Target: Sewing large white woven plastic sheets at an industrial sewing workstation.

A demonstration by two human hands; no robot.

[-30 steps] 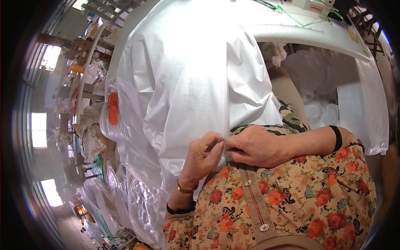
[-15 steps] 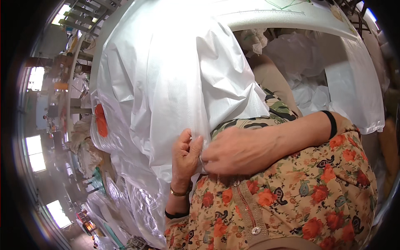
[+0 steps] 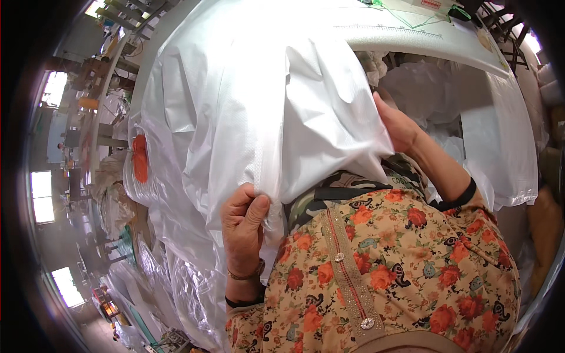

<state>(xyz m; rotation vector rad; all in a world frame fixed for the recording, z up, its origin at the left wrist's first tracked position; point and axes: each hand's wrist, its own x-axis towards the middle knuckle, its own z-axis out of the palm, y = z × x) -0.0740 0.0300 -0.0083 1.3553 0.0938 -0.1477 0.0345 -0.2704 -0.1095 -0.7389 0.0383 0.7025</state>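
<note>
A large white woven plastic sheet (image 3: 229, 117), glossy and creased, hangs over the table edge toward my lap. Its folded edge strip is pinched between the thumb and fingers of my left hand (image 3: 244, 220). My right hand (image 3: 398, 125) lies against the sheet's right side, higher up. One finger there is stretched out along the edge; the others are hidden partly behind the plastic, so I cannot tell how firmly they touch it.
The white table (image 3: 400, 41) has a ruler scale along its near edge. Green string (image 3: 412, 23) lies at the far side. Crumpled white plastic (image 3: 415, 88) fills the space below on the right. An orange bundle (image 3: 139, 159) rests on stacked plastic at the left.
My right hand has left the spot beside my left hand and moved up and right to the sheet's right side. My left hand still pinches the edge, slightly further left.
</note>
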